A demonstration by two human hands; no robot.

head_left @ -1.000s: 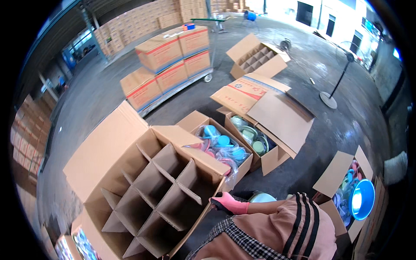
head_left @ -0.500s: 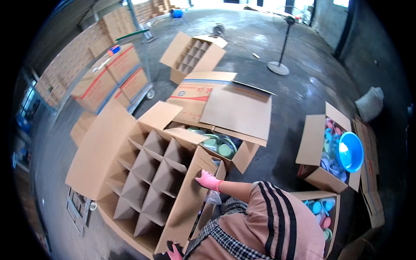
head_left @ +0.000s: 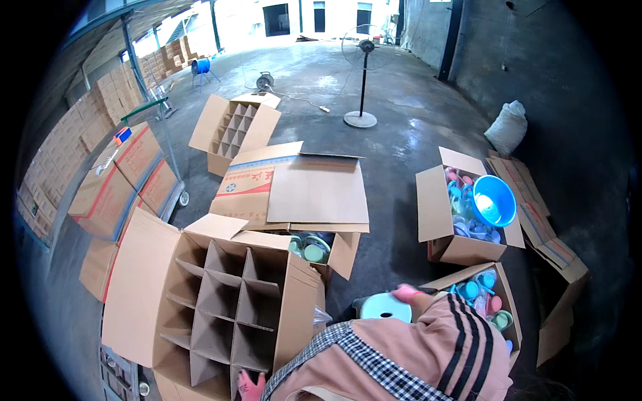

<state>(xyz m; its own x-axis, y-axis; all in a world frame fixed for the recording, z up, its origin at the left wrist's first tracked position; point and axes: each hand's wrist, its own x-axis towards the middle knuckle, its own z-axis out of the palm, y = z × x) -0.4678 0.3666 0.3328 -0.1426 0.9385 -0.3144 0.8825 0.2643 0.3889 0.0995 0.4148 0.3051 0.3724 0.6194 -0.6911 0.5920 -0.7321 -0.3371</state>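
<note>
A large open cardboard box stands in front of me, with brown cardboard dividers forming several cells. My left hand, in a pink glove, is at the box's near edge beside the last cells. Its fingers show apart, with nothing visible in them. My right hand, also pink-gloved, reaches out above the far right rim of a round pale-turquoise stool with a dark hole in its top. Motion smears its fingers, and whether they touch the stool is unclear.
At right, one open box bears a blue basin; another holds coloured plastic cups. Beyond my box lies a flap-covered carton. Taped cartons stand on a trolley at left. A fan stands farther off.
My right hand has left the box's right wall and moved right to the stool, which has come into view. My left hand stays by the near edge. The view has swung rightward.
</note>
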